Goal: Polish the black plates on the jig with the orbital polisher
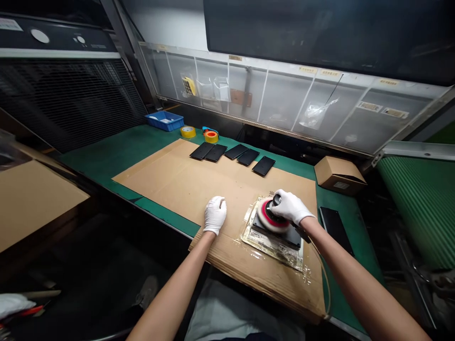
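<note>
Green matting covers the long tabletop (103, 154), with a ribbed green belt (415, 208) beyond its right edge and a translucent pocketed screen (284, 97) along the back. A large tan cardboard sheet (185, 189) fills most of the tabletop, leaving only strips of green along its sides, while a thicker corrugated cardboard pad (256, 279) overlaps its front and juts past the near tabletop edge. On that pad lies a glossy plastic film (272, 251), smeared and wet-looking, and on the film sits a dark flat panel (284, 237). A red-rimmed rotary polisher (272, 218) rests on the panel's upper left part, its pad reaching past the panel's edge, and a thin cable (325, 279) trails from it over the pad's right side. The white-gloved right hand (288, 207) clenches the polisher's black top, its fingers (279, 195) wrapped firmly over it. The white-gloved left hand (215, 214) rests on bare cardboard, well left of the film, its fingers (221, 204) loosely curled and holding nothing. Open cardboard stretches between the polisher and five black panels (231, 157) lined up near the back edge. A sixth black panel (336, 230) lies on the green matting to the right.
</note>
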Demonstrator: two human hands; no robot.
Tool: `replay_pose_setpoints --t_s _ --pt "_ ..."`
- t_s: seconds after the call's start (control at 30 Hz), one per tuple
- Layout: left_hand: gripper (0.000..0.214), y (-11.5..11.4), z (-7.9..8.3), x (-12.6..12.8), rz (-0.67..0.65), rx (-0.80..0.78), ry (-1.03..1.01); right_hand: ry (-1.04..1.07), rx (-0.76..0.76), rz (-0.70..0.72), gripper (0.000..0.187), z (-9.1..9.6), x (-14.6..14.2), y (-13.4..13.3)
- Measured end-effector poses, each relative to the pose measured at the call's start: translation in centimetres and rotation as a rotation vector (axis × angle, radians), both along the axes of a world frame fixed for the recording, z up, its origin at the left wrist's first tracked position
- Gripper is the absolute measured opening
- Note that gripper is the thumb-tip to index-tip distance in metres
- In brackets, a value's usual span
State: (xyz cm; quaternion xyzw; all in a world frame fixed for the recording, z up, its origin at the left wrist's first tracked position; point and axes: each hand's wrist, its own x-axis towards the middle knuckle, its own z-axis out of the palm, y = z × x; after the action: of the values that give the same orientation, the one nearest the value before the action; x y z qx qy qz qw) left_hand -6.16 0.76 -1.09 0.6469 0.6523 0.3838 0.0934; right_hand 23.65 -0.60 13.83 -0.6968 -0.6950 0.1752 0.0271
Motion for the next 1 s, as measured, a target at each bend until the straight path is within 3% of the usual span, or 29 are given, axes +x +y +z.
replay_pose_setpoints --t_s 0.07,0.2,0.37,0.5,0.6,0.77,0.93,1.0 --pt "0.023 0.0 0.0 0.0 -0.003 -0.002 0.005 -0.048 0.019 -0.049 0.039 0.0 0.1 0.0" --pt "0.022 -0.1 -0.1 0.0 0.004 -0.012 0.012 -0.002 0.006 0.047 0.041 -0.1 -0.4 -0.1" --pt "0.021 -0.2 0.1 0.1 0.000 -0.009 0.038 -0.072 0.049 -0.053 0.043 -0.4 -1.1 0.3" --pt "0.021 -0.2 0.2 0.1 0.004 -0.008 0.028 0.001 0.040 0.045 0.040 -0.6 -1.1 0.7" --pt "0.021 -0.2 0.2 0.2 0.011 -0.005 0.028 -0.051 0.040 -0.060 0.042 -0.5 -1.1 0.7" --pt "0.022 -0.1 0.2 0.1 0.002 -0.008 0.026 0.025 0.048 0.051 0.041 -0.2 -0.6 -0.6" --pt "0.022 0.0 0.1 0.1 -0.009 -0.001 0.029 -0.082 0.064 -0.144 0.046 -0.2 1.3 -2.8" --pt "0.022 0.0 0.1 0.1 0.001 0.001 0.038 -0.056 0.064 -0.108 0.049 -0.3 2.1 -3.7"
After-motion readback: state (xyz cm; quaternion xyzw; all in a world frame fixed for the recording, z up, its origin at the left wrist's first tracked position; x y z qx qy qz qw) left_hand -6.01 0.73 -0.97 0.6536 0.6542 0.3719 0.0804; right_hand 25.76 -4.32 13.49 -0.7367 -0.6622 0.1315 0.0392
